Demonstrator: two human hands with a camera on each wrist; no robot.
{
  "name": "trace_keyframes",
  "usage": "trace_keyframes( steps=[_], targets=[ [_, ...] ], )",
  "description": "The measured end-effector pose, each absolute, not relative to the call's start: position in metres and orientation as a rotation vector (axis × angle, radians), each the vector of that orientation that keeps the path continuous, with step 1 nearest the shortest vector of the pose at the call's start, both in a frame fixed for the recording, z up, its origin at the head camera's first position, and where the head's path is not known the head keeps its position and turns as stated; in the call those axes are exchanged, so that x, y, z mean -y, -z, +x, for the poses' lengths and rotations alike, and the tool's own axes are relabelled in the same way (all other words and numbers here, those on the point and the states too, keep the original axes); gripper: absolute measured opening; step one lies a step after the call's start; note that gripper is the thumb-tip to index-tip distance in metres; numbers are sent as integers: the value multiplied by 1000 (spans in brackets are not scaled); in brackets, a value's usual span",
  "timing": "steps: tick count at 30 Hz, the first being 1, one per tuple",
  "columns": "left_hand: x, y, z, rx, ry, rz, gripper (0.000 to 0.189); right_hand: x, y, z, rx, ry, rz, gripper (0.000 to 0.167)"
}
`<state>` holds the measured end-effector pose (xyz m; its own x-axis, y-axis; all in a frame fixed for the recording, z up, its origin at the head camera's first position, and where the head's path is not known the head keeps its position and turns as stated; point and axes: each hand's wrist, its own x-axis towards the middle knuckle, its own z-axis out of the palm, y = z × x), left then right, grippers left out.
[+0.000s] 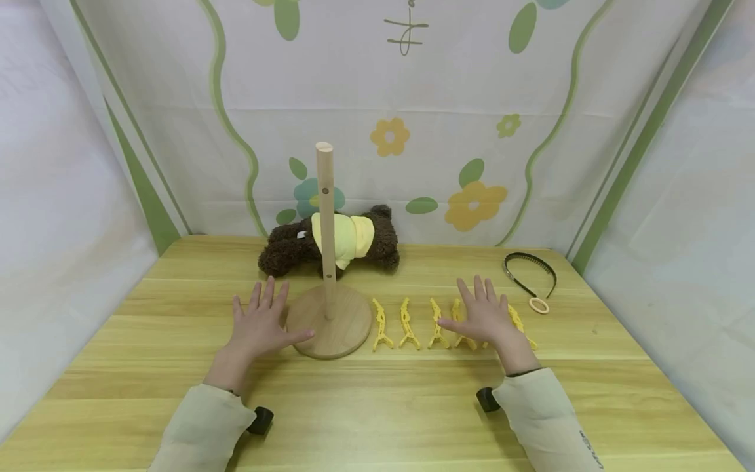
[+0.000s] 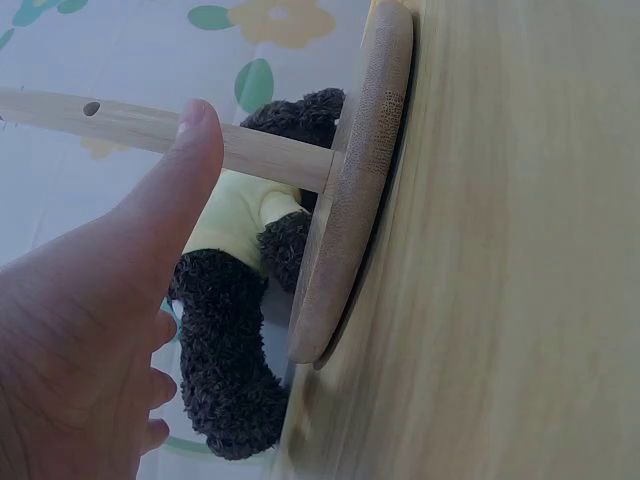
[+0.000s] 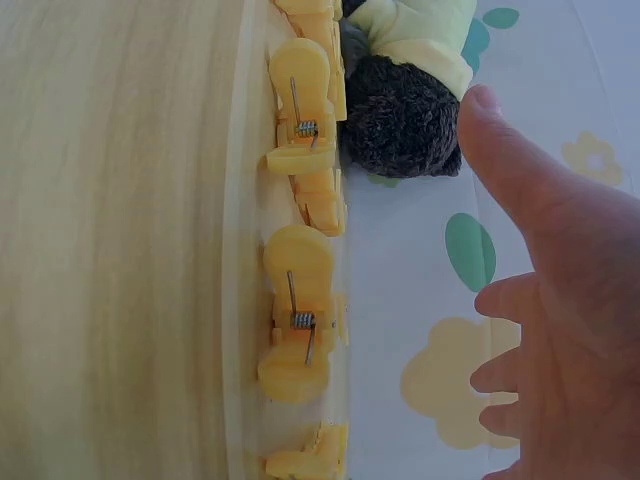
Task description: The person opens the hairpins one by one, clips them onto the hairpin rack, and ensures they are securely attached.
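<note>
My left hand [image 1: 259,330] is spread with straight fingers beside the round base of a wooden stand [image 1: 348,328], its thumb overlapping the base's edge in the head view. In the left wrist view the thumb crosses in front of the wooden post [image 2: 275,158]. My right hand [image 1: 486,314], also spread and holding nothing, is over a row of yellow hair clips [image 1: 408,324], partly hiding some of them. Two sprung clips show large in the right wrist view, the nearer being a yellow clip [image 3: 300,315].
Behind the stand a dark brown teddy bear [image 1: 386,239] in a yellow shirt lies on its side. A black headband [image 1: 554,272] and a small wooden ring [image 1: 539,305] lie at the right rear of the wooden table [image 1: 377,406]. Printed fabric [image 1: 354,78] hangs behind.
</note>
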<state>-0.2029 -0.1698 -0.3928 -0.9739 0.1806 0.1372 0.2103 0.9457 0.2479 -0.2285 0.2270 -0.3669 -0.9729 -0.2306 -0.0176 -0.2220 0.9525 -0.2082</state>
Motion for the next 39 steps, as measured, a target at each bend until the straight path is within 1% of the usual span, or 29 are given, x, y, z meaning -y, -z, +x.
trace_keyframes(
  steps=[11, 17, 25, 29, 32, 36, 39],
  targets=[
    [170, 395, -202, 2985, 410, -290, 111, -229, 368, -224, -3103, 328, -360, 98],
    [166, 402, -200, 2974, 489, -287, 107, -243, 365, -217, -3177, 361, -372, 96],
    [165, 423, -201, 2954, 697, -291, 100, -282, 370, -203, -3221, 620, -389, 86],
    [164, 432, -200, 2960, 673, -318, 100, -301, 379, -194, -3202, 722, -389, 76],
    [163, 437, -200, 2962, 599, -336, 103, -312, 386, -187, -3133, 810, -348, 74],
    [163, 440, -200, 2958, 559, -345, 105, -323, 394, -179, -3019, 899, -211, 81],
    [164, 440, -200, 2961, 548, -338, 106, -327, 401, -177, -2990, 915, -141, 81]
  ],
)
